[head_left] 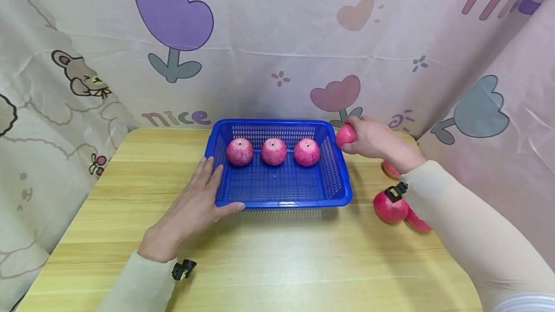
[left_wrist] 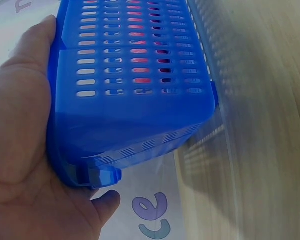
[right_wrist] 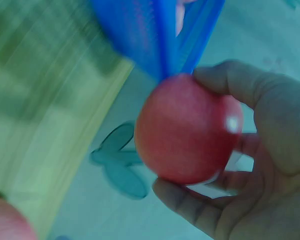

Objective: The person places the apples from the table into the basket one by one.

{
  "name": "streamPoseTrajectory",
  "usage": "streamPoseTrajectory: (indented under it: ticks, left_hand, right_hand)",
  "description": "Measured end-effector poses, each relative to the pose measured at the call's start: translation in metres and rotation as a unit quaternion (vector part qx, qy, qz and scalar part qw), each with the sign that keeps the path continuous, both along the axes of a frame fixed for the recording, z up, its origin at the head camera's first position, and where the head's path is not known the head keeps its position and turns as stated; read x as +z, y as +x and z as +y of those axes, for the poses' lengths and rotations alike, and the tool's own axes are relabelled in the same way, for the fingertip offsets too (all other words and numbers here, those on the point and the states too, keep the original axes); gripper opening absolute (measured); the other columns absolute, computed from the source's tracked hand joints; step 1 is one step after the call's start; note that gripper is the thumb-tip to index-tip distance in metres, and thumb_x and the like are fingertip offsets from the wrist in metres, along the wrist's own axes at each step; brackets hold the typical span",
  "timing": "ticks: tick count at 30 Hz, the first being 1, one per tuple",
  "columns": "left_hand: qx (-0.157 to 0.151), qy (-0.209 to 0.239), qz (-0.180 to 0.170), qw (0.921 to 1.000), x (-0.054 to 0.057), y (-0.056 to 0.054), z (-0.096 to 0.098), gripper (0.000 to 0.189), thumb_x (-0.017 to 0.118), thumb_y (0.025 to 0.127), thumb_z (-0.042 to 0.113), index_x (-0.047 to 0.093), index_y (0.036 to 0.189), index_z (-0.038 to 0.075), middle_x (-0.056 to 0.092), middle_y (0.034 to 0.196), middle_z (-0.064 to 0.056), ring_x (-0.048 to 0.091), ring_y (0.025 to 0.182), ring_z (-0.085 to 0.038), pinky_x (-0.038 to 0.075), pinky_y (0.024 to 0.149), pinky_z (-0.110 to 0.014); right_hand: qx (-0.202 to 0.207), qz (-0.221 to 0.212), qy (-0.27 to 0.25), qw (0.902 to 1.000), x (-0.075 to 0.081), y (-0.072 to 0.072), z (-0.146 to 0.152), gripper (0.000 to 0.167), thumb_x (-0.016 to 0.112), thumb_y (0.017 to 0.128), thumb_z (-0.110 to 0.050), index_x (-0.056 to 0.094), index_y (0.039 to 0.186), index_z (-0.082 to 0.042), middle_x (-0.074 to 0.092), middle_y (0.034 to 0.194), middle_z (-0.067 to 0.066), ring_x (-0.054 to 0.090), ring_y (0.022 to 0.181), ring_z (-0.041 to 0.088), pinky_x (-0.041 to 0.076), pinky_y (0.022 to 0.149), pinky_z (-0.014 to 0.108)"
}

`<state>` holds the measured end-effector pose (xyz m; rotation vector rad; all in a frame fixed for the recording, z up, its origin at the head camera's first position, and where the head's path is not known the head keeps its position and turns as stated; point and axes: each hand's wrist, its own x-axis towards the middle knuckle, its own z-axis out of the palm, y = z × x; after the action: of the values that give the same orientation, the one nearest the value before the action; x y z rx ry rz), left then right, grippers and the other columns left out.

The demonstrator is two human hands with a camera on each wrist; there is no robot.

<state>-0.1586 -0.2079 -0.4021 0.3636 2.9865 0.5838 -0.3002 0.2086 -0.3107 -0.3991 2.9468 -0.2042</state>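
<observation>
A blue plastic basket [head_left: 277, 204] stands on the table, with three red apples [head_left: 273, 151] in a row along its back half. My left hand [head_left: 195, 201] rests on the basket's left front corner, fingers straight along the left rim and thumb on the front rim. In the left wrist view, the palm lies along the basket's rim [left_wrist: 54, 105]. My right hand [head_left: 370, 138] grips another apple [right_wrist: 187, 130] between thumb and fingers, just beside the basket's right back corner.
More apples [head_left: 390, 207] lie on the table to the right of the basket, partly covered by my right forearm. A printed curtain [head_left: 260, 37] hangs behind the wooden table [head_left: 277, 264] and at both sides.
</observation>
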Motion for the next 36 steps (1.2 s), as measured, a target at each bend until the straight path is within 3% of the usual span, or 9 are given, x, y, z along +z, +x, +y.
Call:
streamPoseTrajectory:
  ticks: [10, 16, 20, 24, 36]
  left_hand:
    - [-0.001, -0.002, 0.003, 1.0000, 0.000, -0.002, -0.001, 0.129, 0.048, 0.084, 0.093, 0.019, 0.167, 0.000, -0.003, 0.176, -0.024, -0.008, 0.164, -0.041, 0.017, 0.127, -0.067]
    - [-0.001, -0.002, 0.003, 1.0000, 0.001, -0.002, -0.002, 0.129, 0.049, 0.084, 0.093, 0.019, 0.167, -0.001, -0.003, 0.176, -0.024, -0.008, 0.164, -0.041, 0.017, 0.127, -0.066]
    - [-0.003, -0.004, 0.007, 1.0000, 0.001, -0.002, -0.002, 0.129, 0.048, 0.084, 0.093, 0.019, 0.167, -0.002, -0.003, 0.176, -0.025, -0.007, 0.164, -0.041, 0.017, 0.127, -0.066]
    - [-0.005, -0.006, 0.010, 0.9999, 0.001, -0.003, -0.002, 0.129, 0.048, 0.084, 0.093, 0.020, 0.167, -0.002, -0.002, 0.176, -0.025, -0.006, 0.164, -0.041, 0.018, 0.127, -0.066]
    - [-0.006, -0.007, 0.012, 0.9999, -0.001, -0.001, -0.002, 0.129, 0.047, 0.084, 0.093, 0.021, 0.167, -0.002, 0.001, 0.176, -0.026, -0.005, 0.164, -0.042, 0.018, 0.127, -0.066]
  right_hand:
    - [0.060, 0.038, 0.011, 0.9974, 0.012, 0.010, -0.053, 0.075, 0.076, 0.086, -0.039, 0.050, 0.150, -0.008, 0.058, 0.137, 0.024, 0.063, 0.116, 0.040, 0.057, 0.095, 0.058]
    - [0.080, 0.047, 0.005, 0.9956, 0.013, 0.016, -0.089, 0.076, 0.081, 0.085, -0.043, 0.048, 0.141, -0.003, 0.065, 0.123, 0.016, 0.066, 0.108, 0.036, 0.057, 0.093, 0.053]
    - [0.118, 0.064, 0.009, 0.9909, 0.007, 0.019, -0.113, 0.070, 0.083, 0.082, -0.043, 0.053, 0.132, -0.004, 0.065, 0.115, 0.011, 0.068, 0.100, 0.032, 0.059, 0.087, 0.049]
    - [0.153, 0.076, 0.010, 0.9852, -0.003, 0.022, -0.134, 0.068, 0.086, 0.081, -0.039, 0.056, 0.131, -0.006, 0.060, 0.119, 0.013, 0.068, 0.097, 0.030, 0.061, 0.085, 0.046]
    - [0.226, 0.047, 0.060, 0.9712, -0.030, 0.019, -0.181, 0.073, 0.086, 0.083, -0.045, 0.054, 0.139, -0.009, 0.060, 0.126, 0.009, 0.069, 0.102, 0.026, 0.062, 0.091, 0.045]
